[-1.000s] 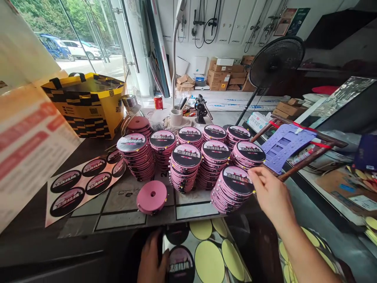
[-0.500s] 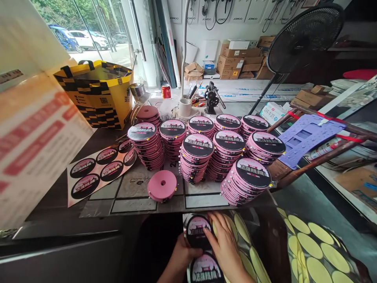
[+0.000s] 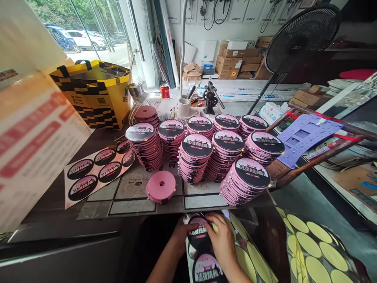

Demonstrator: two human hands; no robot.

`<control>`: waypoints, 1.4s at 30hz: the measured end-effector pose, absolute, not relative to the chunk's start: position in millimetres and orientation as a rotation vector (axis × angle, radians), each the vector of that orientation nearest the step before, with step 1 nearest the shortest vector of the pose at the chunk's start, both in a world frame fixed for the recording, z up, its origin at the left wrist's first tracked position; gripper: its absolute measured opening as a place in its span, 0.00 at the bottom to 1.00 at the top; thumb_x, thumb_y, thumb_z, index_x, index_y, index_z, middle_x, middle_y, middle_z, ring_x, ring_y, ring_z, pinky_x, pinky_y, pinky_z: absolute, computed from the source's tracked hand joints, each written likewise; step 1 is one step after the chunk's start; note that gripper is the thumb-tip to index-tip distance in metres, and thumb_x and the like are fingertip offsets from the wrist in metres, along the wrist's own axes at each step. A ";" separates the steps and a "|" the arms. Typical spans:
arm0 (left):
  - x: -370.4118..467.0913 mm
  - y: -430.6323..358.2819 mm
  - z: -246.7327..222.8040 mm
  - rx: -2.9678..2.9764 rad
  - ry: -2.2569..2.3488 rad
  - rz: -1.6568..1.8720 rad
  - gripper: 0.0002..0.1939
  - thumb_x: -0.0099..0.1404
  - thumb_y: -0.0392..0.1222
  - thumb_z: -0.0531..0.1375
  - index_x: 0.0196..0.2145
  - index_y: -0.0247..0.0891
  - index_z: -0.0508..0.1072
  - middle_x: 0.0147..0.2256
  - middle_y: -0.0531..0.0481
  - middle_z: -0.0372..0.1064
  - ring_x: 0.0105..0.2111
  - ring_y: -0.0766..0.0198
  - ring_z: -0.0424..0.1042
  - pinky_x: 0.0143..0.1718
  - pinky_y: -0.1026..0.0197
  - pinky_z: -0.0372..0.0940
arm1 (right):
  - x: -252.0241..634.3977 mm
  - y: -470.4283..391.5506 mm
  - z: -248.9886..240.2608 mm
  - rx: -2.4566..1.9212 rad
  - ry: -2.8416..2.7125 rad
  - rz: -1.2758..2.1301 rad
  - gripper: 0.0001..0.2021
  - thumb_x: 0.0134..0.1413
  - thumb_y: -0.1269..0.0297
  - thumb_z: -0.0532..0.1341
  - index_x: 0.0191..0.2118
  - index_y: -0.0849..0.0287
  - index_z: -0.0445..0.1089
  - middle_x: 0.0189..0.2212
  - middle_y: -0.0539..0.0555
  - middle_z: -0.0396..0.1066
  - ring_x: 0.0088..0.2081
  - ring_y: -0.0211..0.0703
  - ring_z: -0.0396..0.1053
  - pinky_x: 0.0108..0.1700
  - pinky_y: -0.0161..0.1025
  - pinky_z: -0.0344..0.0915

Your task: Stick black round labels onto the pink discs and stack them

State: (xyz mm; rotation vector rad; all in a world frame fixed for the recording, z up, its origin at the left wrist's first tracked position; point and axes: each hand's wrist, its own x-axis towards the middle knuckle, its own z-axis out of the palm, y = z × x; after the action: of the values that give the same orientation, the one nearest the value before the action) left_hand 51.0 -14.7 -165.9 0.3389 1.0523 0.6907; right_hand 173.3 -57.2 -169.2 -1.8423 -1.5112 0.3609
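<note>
A sheet of round black and pink stickers (image 3: 207, 268) is held between both hands at the bottom centre. My left hand (image 3: 180, 236) grips its upper left edge, the thumb lying over the top sticker. On the right side of that same sticker, my right hand (image 3: 222, 237) has its fingers bent together, thumb towards the left thumb. Just beyond, a pink disc with a central hole (image 3: 161, 184) lies on the table. Several stacks of pink discs (image 3: 246, 181) with black labels stand behind it. Another sticker sheet (image 3: 97, 173) lies at the left.
A yellow and black bag (image 3: 97, 98) stands at the back left, near a leaning printed sheet (image 3: 35, 133). Sheets with yellow circles (image 3: 318, 247) lie at the lower right. A purple plastic stool (image 3: 309, 133) and a black fan (image 3: 300, 39) are on the right.
My left hand has moved up along the sheet, its thumb now on the top sticker. My right hand's fingers have drawn in closer together. The view has shifted slightly.
</note>
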 end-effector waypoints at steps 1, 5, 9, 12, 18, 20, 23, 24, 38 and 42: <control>50.9 -15.7 -165.9 0.334 1.055 0.699 0.08 0.62 0.40 0.58 0.33 0.32 0.72 0.26 0.53 0.73 0.26 0.66 0.73 0.35 0.56 0.68 | 172.9 -56.3 -168.4 -1.844 -1.517 0.351 0.11 0.57 0.62 0.54 0.30 0.60 0.72 0.30 0.58 0.75 0.33 0.49 0.73 0.34 0.43 0.71; 51.6 -17.2 -165.1 0.281 1.067 0.730 0.06 0.62 0.38 0.57 0.31 0.33 0.72 0.25 0.54 0.73 0.25 0.66 0.73 0.35 0.56 0.67 | 171.1 -57.2 -167.4 -1.811 -1.575 0.289 0.14 0.58 0.61 0.53 0.30 0.60 0.73 0.29 0.58 0.75 0.32 0.49 0.73 0.34 0.45 0.70; 53.7 -17.4 -163.1 0.246 1.063 0.764 0.07 0.62 0.40 0.58 0.32 0.33 0.72 0.27 0.53 0.75 0.27 0.64 0.74 0.36 0.56 0.67 | 171.2 -62.6 -167.3 -1.764 -1.652 0.206 0.15 0.60 0.65 0.50 0.34 0.59 0.74 0.31 0.57 0.76 0.34 0.48 0.73 0.37 0.44 0.71; 53.8 -19.1 -161.8 0.244 1.060 0.788 0.07 0.59 0.41 0.60 0.32 0.34 0.72 0.27 0.53 0.75 0.28 0.63 0.74 0.36 0.56 0.67 | 172.2 -67.2 -167.4 -1.745 -1.711 0.141 0.14 0.59 0.67 0.51 0.37 0.58 0.75 0.33 0.57 0.77 0.36 0.48 0.74 0.38 0.44 0.71; 51.8 -21.0 -160.7 0.290 1.053 0.813 0.06 0.60 0.39 0.60 0.31 0.34 0.73 0.24 0.55 0.74 0.27 0.64 0.73 0.36 0.56 0.67 | 174.2 -68.4 -166.5 -1.725 -1.814 0.050 0.14 0.58 0.69 0.51 0.39 0.57 0.75 0.35 0.57 0.77 0.35 0.50 0.74 0.37 0.47 0.71; 50.6 -20.2 -160.9 0.318 1.066 0.799 0.06 0.62 0.39 0.58 0.30 0.33 0.72 0.23 0.55 0.73 0.26 0.65 0.73 0.35 0.57 0.67 | 174.0 -66.0 -165.5 -1.730 -1.831 0.034 0.14 0.57 0.70 0.52 0.37 0.57 0.75 0.35 0.57 0.77 0.34 0.51 0.74 0.37 0.49 0.71; 47.6 -18.6 -162.7 0.375 1.088 0.783 0.08 0.63 0.40 0.56 0.31 0.33 0.72 0.26 0.54 0.72 0.27 0.66 0.72 0.34 0.58 0.67 | 171.1 -67.2 -161.0 -1.712 -1.856 0.023 0.12 0.55 0.72 0.52 0.31 0.57 0.74 0.33 0.57 0.76 0.32 0.52 0.73 0.38 0.52 0.71; 46.1 -18.0 -163.8 0.391 1.103 0.778 0.09 0.64 0.41 0.56 0.31 0.33 0.72 0.27 0.53 0.73 0.27 0.66 0.72 0.34 0.58 0.67 | 169.6 -70.1 -157.7 -1.688 -1.873 0.028 0.13 0.54 0.73 0.52 0.29 0.56 0.72 0.33 0.56 0.76 0.33 0.51 0.73 0.40 0.53 0.70; -19.2 -29.7 -144.4 0.926 1.555 0.828 0.12 0.48 0.28 0.63 0.33 0.35 0.74 0.25 0.54 0.72 0.33 0.56 0.72 0.39 0.57 0.64 | 163.6 -12.7 -48.6 -1.294 -0.958 1.223 0.06 0.37 0.62 0.69 0.23 0.58 0.73 0.21 0.50 0.72 0.25 0.40 0.69 0.29 0.33 0.66; -36.8 -48.8 -97.5 1.162 1.799 0.918 0.06 0.53 0.36 0.59 0.31 0.39 0.73 0.30 0.47 0.72 0.33 0.52 0.70 0.38 0.52 0.61 | 142.2 13.1 -55.9 -1.188 -0.737 1.396 0.12 0.30 0.61 0.71 0.24 0.59 0.73 0.21 0.48 0.71 0.26 0.37 0.66 0.30 0.32 0.63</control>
State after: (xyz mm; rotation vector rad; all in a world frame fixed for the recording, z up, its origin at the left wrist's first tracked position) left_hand -36.8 -48.8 -97.5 1.1617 1.7992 0.9180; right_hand 142.2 13.1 -55.9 -1.1882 -0.7370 1.3960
